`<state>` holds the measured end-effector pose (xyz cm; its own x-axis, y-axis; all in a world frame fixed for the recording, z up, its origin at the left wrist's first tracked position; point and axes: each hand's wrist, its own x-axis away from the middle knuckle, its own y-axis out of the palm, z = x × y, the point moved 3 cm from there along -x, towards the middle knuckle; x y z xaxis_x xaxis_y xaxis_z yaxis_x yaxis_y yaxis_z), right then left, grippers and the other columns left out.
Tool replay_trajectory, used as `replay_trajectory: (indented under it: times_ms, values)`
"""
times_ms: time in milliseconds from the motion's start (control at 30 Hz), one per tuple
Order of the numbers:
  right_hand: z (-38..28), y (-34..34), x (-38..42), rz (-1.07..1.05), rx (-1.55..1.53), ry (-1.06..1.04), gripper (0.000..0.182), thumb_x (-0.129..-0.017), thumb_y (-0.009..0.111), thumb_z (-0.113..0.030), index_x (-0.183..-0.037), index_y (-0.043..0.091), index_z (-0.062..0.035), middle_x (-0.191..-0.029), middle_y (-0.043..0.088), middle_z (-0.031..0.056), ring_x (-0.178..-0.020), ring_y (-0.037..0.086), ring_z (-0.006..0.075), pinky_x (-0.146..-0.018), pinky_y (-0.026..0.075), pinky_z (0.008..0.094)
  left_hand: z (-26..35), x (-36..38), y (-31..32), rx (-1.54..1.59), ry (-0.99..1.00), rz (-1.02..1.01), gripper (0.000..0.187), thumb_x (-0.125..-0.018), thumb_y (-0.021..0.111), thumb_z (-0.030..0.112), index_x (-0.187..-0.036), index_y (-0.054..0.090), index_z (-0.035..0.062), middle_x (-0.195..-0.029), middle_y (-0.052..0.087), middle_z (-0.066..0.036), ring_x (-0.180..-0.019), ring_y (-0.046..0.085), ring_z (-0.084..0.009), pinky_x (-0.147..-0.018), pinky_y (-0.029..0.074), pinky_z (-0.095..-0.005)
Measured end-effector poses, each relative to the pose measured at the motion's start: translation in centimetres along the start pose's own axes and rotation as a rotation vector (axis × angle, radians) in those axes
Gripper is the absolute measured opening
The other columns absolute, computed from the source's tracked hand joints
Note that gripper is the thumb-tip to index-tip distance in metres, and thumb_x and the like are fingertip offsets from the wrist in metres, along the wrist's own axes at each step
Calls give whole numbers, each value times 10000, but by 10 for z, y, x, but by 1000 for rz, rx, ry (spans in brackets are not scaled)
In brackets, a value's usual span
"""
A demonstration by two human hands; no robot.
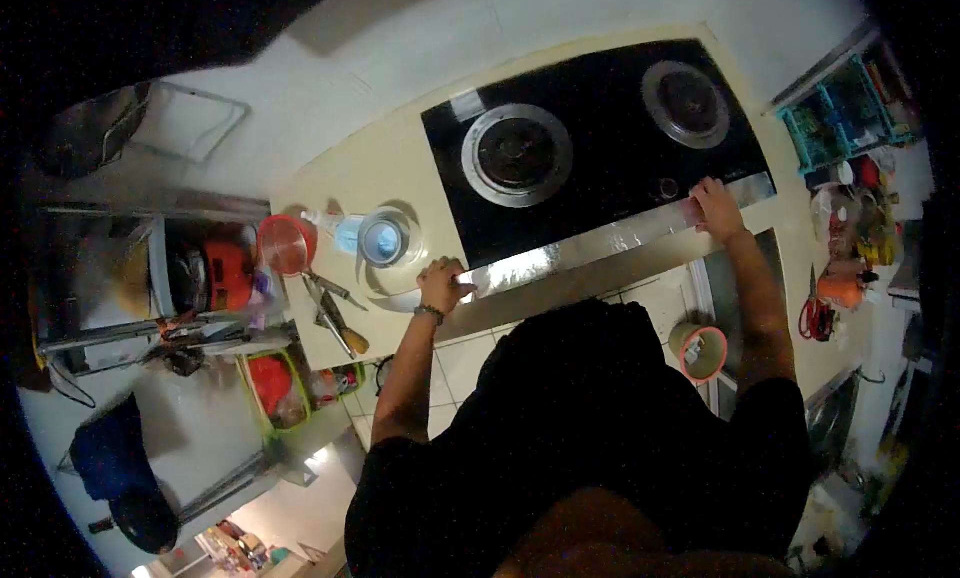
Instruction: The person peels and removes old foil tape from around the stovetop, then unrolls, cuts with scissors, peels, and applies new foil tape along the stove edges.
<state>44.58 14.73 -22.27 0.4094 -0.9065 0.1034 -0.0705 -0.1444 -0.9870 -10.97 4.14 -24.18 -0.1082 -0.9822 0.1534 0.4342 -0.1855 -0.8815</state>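
A strip of shiny silver foil tape runs along the front edge of the black glass cooktop. At its left end my left hand grips the tape, fingers bent and thumb toward the strip. Toward the right end, my right hand has its fingers curled over the tape at the cooktop's edge. A tape roll sits on the counter left of the cooktop, a pale band curving from it toward my left hand. Blue shows in its core.
A red strainer-like bowl, a clear bottle and several long-handled tools lie on the cream counter at left. Below the right side stands a bin with a pink rim. At far right are a teal rack and red-handled scissors.
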Motion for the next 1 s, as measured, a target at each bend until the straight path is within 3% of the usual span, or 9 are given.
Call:
replay_trajectory:
  times_ms: [133, 167, 233, 267, 467, 700, 767, 900, 1000]
  values:
    - [-6, -11, -1, 30, -23, 13, 596, -483, 809, -85, -1017, 545, -91, -1031, 500, 142, -981, 476, 346, -807, 417, 430, -30, -10, 4, 168, 20, -197, 189, -661, 751, 248, -732, 634, 117, -715, 600, -77, -804, 545, -291, -703, 401, -393]
    - [8, 20, -11, -62, -500, 294, 561, -503, 801, -122, -1005, 551, -96, -996, 508, 146, -964, 481, 346, -802, 415, 428, -41, -12, 5, 153, 70, -280, 180, -691, 734, 233, -745, 636, 92, -736, 606, -104, -784, 549, -299, -687, 421, -383]
    - [1, 0, 2, 212, 49, -168, 373, -615, 749, -223, -918, 568, -102, -915, 514, 157, -915, 494, 337, -772, 423, 426, -47, -5, 20, 371, -31, -290, 162, -720, 695, 159, -691, 605, 28, -739, 590, -153, -702, 548, -298, -667, 445, -375]
    - [1, 1, 1, 184, 74, -173, 392, -615, 746, -234, -942, 567, -112, -937, 514, 150, -936, 488, 336, -783, 423, 432, -45, -15, 16, 159, 373, -175, 168, -730, 670, 109, -646, 563, 10, -665, 554, -140, -614, 524, -254, -626, 434, -377]
    - [5, -17, 11, -35, 65, -50, 562, -601, 765, -270, -1099, 537, -142, -1072, 503, 126, -1050, 455, 340, -857, 418, 457, -97, -9, 53, 942, -219, -250, 129, -663, 720, 43, -695, 597, 24, -650, 588, -78, -589, 566, -190, -609, 477, -301]
    - [12, 0, 52, 114, 56, 1, 782, -749, 649, -462, -1358, 352, -72, -1441, 294, 112, -1325, 273, 287, -1036, 265, 472, -46, -2, 11, -210, 15, -375, 272, -634, 766, 286, -775, 647, 86, -797, 648, -78, -751, 619, -242, -689, 500, -355]
    - [27, 4, 54, 136, 33, 42, 787, -747, 644, -474, -1363, 347, -84, -1452, 270, 117, -1357, 220, 261, -1075, 177, 498, -123, -10, 52, 209, -179, -378, 324, -651, 742, 347, -814, 645, 84, -846, 642, -88, -785, 606, -270, -709, 494, -392]
    - [56, -10, 43, 113, -19, 185, 776, -779, 600, -484, -1383, 316, -87, -1465, 252, 107, -1364, 205, 262, -1084, 143, 506, -98, -7, 35, -309, 145, -364, 338, -667, 715, 367, -809, 667, 65, -855, 654, -113, -820, 611, -288, -715, 489, -413]
    - [66, -23, 52, 103, -115, 200, 780, -784, 601, -465, -1390, 300, -78, -1478, 228, 103, -1370, 191, 250, -1091, 115, 506, -92, -3, 22, 63, -244, -333, 269, -665, 733, 293, -795, 678, 65, -868, 664, -112, -817, 622, -280, -725, 490, -416]
